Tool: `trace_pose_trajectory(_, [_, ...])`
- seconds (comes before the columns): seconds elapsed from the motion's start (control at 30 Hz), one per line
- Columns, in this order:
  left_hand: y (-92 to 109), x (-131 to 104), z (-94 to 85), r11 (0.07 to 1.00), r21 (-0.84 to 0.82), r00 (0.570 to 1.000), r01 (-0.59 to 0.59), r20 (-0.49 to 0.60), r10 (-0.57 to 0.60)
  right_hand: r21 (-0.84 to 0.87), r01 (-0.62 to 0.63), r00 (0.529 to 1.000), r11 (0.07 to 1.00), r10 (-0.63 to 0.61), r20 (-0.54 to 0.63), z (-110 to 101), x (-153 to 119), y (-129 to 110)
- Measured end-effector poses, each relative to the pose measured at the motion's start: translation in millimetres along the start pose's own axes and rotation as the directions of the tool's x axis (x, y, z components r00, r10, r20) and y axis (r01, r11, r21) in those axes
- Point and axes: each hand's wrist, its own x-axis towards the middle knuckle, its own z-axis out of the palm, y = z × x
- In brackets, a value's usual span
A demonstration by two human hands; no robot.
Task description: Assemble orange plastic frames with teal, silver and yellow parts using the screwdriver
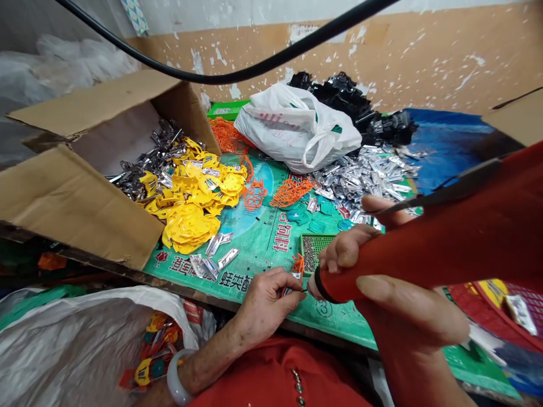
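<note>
My left hand (268, 299), with a pale bangle (175, 376) on its wrist, pinches a small part of orange and silver colour at the table's front edge. My right hand (399, 305) is wrapped round a red power screwdriver (407, 243). The tool's tip meets the small part between my left fingers. Just behind the tip stands a green basket (318, 247) of small screws. An orange piece (298, 263) lies beside this basket.
Yellow parts (190, 198) spill from a cardboard box (85, 198) at the left. Silver pieces (365, 175), a white bag (297, 127) and black parts (339, 96) lie behind. A black cable (224, 78) hangs across the top. A plastic sack (85, 350) stands at the lower left.
</note>
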Motion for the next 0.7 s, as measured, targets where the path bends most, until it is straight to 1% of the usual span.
trace_pose_trajectory(0.17, [0.2, -0.1, 0.5, 1.000, 0.001, 1.000, -0.009, -0.002, 0.009, -0.031, 0.001, 1.000, 1.000, -0.001, 0.009, -0.6, 0.0, -1.5])
trace_pose_trajectory(0.37, [0.3, -0.7, 1.7, 1.000, -0.024, 1.000, 0.007, 0.010, -0.007, 0.013, -0.011, 1.000, 1.000, 0.011, 0.006, -1.7, 0.0, -2.4])
trace_pose_trajectory(0.53, [1.0, -0.4, 1.1, 1.000, -0.021, 1.000, 0.006, 0.001, -0.006, -0.048, -0.018, 0.999, 0.999, 0.019, 0.029, -2.6, -1.8, -3.0])
trace_pose_trajectory(0.7, [0.0, -0.3, 2.2, 1.000, -0.019, 1.000, 0.006, -0.016, -0.007, -0.064, -0.020, 0.999, 0.998, 0.022, 0.025, -1.0, -3.0, -2.4])
